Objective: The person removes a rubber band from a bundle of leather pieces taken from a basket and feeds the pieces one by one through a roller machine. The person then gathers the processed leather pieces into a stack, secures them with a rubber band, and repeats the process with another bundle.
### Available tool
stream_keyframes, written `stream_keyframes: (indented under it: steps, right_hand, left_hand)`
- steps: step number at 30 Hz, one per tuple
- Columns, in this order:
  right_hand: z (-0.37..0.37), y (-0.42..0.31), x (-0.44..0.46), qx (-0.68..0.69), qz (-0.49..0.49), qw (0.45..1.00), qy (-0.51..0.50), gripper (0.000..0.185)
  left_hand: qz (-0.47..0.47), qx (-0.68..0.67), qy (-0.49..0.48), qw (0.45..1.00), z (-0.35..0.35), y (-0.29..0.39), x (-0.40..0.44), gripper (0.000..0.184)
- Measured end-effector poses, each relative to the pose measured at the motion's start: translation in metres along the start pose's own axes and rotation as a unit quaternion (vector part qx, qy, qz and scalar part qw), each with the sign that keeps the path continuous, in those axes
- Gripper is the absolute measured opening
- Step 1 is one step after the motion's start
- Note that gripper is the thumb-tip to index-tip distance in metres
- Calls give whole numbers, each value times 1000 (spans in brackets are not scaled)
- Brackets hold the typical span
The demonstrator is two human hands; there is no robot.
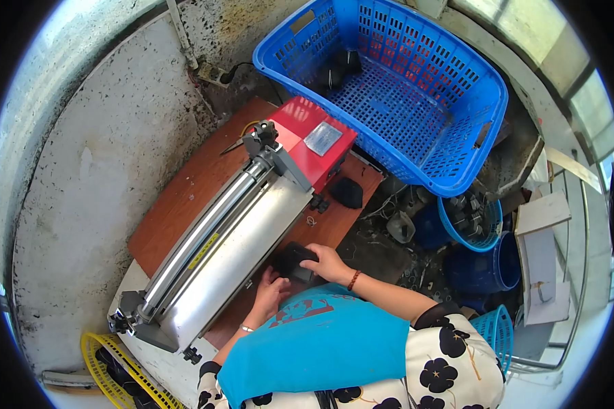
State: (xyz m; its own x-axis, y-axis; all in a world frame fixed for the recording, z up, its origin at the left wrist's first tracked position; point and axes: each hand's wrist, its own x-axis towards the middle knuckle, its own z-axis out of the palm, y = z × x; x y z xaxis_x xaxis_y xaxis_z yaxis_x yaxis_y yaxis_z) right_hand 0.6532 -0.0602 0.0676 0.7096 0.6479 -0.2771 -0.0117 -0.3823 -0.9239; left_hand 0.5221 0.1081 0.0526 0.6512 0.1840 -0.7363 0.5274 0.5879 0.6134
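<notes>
My right hand [329, 264] has its fingers closed on a dark black piece [293, 257] close to the front edge of the roller machine. The piece looks soft or padded, but its exact kind does not show. Just to the left, my left hand [271, 294] is loosely bent with its fingertips apart, near the lower side of that piece; I see nothing held in it. Beyond both hands lies the machine, with a silver metal cover [242, 242], a long shiny roller [205, 235] and a red housing [310, 136].
Another black piece [346, 193] lies on the brown wooden board [184, 198]. A large blue crate [389, 146] with dark items stands behind. To the right are a light-blue basket [467, 242] and a blue bucket [506, 262]. A yellow basket [92, 354] sits lower left.
</notes>
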Motion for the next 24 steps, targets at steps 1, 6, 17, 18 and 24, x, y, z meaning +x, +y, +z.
stream_keyframes:
  steps: [1,6,17,18,24]
  right_hand:
    - [-5,-3,-2,90,13,996,1,36]
    - [-38,-49,-18,180,16,983,35,35]
    - [-18,-75,-28,120,-92,988,9,36]
    - [-19,-75,-30,122,-95,988,-9,41]
    - [-26,-72,-37,88,-94,990,-62,66]
  left_hand:
    - [20,30,-2,999,-4,1,-2,81]
    - [151,189,-98,965,-24,-12,-25,71]
    - [369,172,-23,913,44,61,-54,36]
    - [412,185,-6,892,46,61,-54,29]
    - [422,157,13,893,42,59,-48,21]
